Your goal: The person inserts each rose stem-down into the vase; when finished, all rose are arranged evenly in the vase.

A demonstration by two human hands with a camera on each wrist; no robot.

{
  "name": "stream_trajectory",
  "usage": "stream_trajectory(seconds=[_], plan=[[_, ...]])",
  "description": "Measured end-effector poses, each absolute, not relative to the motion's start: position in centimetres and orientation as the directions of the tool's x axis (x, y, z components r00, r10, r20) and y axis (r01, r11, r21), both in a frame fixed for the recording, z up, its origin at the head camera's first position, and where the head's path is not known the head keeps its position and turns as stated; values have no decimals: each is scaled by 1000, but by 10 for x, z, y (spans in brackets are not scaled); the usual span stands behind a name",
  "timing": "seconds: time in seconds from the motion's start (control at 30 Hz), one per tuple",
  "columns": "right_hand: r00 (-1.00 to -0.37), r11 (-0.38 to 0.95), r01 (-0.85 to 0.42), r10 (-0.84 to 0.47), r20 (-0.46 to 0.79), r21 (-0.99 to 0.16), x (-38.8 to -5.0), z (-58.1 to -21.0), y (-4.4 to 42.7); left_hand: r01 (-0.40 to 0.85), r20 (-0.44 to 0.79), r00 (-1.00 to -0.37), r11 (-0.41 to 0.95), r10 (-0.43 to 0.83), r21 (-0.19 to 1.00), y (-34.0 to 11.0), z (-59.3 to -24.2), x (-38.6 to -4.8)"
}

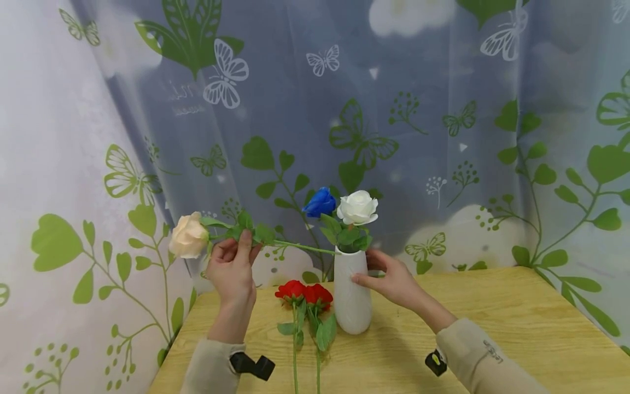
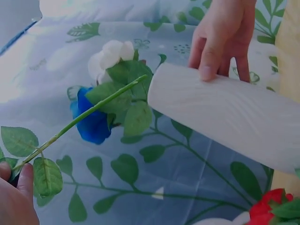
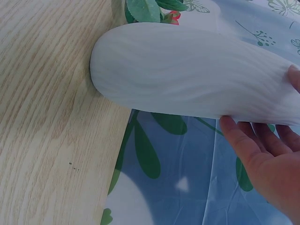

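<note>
My left hand (image 1: 232,268) pinches the stem of a cream artificial rose (image 1: 189,236) among its leaves. The flower head points left, and the green stem (image 2: 89,111) slants towards the mouth of a white vase (image 1: 352,295). In the left wrist view the cut end is just by the rim; I cannot tell whether it touches. My right hand (image 1: 394,278) grips the upper part of the upright vase, thumb in front and fingers around the far side. A blue rose (image 1: 320,202) and a white rose (image 1: 358,208) stand in the vase, their lower stems hidden.
Two red roses (image 1: 291,290) with leafy stems lie on the wooden table (image 1: 443,328), left of the vase. Behind the table hangs a curtain (image 1: 418,65) with butterflies and leaves. Dark wrist devices (image 1: 252,365) sit at both sleeves.
</note>
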State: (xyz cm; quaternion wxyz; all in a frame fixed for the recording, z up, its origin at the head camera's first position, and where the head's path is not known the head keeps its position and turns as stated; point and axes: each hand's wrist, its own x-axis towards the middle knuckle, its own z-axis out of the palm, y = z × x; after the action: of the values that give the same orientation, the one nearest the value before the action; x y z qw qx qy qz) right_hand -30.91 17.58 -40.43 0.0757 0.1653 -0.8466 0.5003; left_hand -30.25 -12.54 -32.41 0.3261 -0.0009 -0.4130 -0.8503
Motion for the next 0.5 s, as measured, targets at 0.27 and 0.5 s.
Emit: stream_trajectory(seconds=[0.27, 0.5], plan=[[-934, 446, -356, -204, 294, -821, -309, -405, 176, 584, 316, -772, -420, -551, 695, -109, -317, -307], [-932, 435, -359, -208, 296, -826, -309, -405, 176, 572, 361, -786, -372, -501, 731, -97, -321, -312]])
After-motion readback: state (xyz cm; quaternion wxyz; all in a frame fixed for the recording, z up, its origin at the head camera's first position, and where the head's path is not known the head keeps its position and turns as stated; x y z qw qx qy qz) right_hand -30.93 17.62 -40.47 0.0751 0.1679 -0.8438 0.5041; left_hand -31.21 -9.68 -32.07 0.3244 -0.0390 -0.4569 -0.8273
